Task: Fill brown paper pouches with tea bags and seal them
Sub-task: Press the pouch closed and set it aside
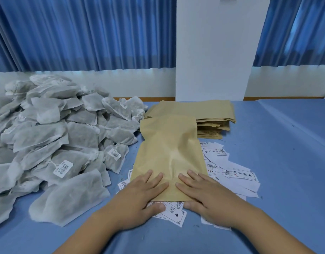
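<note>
Now | brown pouch [169, 153] flat, creased, bulging | left hand [139, 197], right hand [205, 197]: straight fingers pressing its near end

Blue table [271, 162]: tea bags [57, 143], pouches [213, 111], labels [238, 176].

Table [279, 153] carries all items. Tea bags [48, 132] are heaped on its left part, from near edge to far edge. One pouch [169, 153] lies flat at centre, just right of the heap, its near end on scattered cards [233, 177] that spread to its right and before it. Its far end overlaps the stack [211, 114] of pouches behind it. Left hand [139, 197] and right hand [209, 195] rest flat, side by side, on the pouch's near end. Pillar [216, 52] stands behind the stack, curtains [75, 33] on either side.
</note>
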A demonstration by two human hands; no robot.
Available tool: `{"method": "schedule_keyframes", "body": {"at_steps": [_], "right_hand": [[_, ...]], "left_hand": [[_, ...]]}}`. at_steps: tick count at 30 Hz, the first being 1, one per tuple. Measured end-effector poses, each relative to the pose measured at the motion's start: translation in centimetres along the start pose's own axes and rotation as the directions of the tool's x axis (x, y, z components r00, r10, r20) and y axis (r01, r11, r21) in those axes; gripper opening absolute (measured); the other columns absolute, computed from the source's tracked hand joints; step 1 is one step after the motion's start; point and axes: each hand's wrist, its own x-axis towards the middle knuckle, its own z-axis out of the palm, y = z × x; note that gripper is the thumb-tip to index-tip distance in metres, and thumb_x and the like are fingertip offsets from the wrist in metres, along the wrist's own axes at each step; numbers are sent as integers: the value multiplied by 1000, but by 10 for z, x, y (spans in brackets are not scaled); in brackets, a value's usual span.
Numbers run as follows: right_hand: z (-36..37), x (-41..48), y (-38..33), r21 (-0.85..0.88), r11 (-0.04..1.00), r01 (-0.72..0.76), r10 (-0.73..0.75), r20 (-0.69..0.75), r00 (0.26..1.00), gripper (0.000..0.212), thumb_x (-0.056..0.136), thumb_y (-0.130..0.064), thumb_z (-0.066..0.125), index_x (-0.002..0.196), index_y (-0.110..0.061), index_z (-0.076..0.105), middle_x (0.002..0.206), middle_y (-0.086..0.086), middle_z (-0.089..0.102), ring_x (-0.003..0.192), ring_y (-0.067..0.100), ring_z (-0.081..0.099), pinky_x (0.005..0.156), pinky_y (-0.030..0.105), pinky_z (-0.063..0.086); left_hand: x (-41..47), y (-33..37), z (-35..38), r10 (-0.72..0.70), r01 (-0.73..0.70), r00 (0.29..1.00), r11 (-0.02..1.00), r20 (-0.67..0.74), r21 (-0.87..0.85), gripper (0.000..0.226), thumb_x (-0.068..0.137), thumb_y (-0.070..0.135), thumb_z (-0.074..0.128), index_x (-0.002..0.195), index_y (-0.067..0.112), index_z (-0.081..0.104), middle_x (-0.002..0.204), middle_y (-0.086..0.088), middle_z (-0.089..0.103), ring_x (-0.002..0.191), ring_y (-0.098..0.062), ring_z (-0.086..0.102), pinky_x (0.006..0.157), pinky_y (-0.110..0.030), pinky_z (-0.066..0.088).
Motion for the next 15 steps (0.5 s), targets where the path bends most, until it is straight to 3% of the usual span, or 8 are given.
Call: {"method": "schedule_keyframes", "body": {"at_steps": [3, 5, 7, 9, 11, 13, 15], "right_hand": [[7, 1, -1, 43, 999, -1, 1, 8, 1000, 57, 100, -55, 18, 152, -35, 7, 155, -20, -10, 136, -2, -25, 109, 17, -19], [8, 1, -2, 71, 997, 0, 4, -52, 999, 55, 100, -53, 22, 151, -34, 18, 158, -16, 2, 142, 0, -12, 111, 17, -15], [4, 0, -4, 91, 996, 7, 4, -126, 992, 54, 98, -56, 27, 144, -32, 40, 155, -10, 27, 146, 7, 14, 115, 20, -5], [0, -4, -7, 21, 999, 50, -44, -232, 972, 46, 95, -52, 38, 124, -27, 63, 137, -6, 56, 133, 15, 46, 114, 32, 25], [-3, -5, -11, -81, 993, 86, -108, -335, 936, 27, 89, -43, 62, 104, -25, 73, 114, -7, 69, 113, 17, 63, 96, 35, 50], [-4, -3, -16, -133, 987, 89, -131, -354, 926, 18, 78, -38, 76, 90, -25, 75, 99, -9, 72, 102, 14, 68, 82, 30, 57], [-5, -2, -21, -176, 982, 75, -134, -355, 925, 11, 78, -34, 72, 77, -23, 73, 80, -10, 70, 85, 11, 71, 64, 27, 58]], "left_hand": [[0, 5, 7, -53, 53, 999, 998, -4, -16, 56, 87, 68, 4, 141, 53, -7, 154, 25, -12, 144, -9, -24, 112, -20, -18], [0, 9, 9, -83, 82, 997, 996, -8, -18, 57, 83, 69, -4, 138, 57, -7, 154, 24, -14, 143, -12, -25, 113, -24, -19], [1, 12, 10, -117, 117, 993, 993, -15, -20, 57, 83, 69, -5, 139, 58, -6, 154, 24, -16, 144, -14, -24, 114, -26, -19], [2, 14, 11, -131, 132, 991, 991, -22, 19, 62, 84, 73, -6, 143, 56, -3, 153, 24, -17, 146, -16, -22, 113, -28, -18], [2, 15, 12, -134, 136, 991, 988, -30, 77, 70, 80, 73, -13, 146, 54, 0, 153, 23, -19, 147, -19, -19, 113, -31, -17], [3, 17, 12, -140, 143, 990, 985, -30, 99, 77, 75, 71, -17, 147, 53, 1, 151, 22, -20, 147, -21, -18, 111, -32, -18], [2, 18, 14, -142, 145, 989, 985, -35, 94, 77, 75, 71, -17, 148, 52, 1, 150, 23, -21, 147, -20, -19, 111, -31, -19]]}}
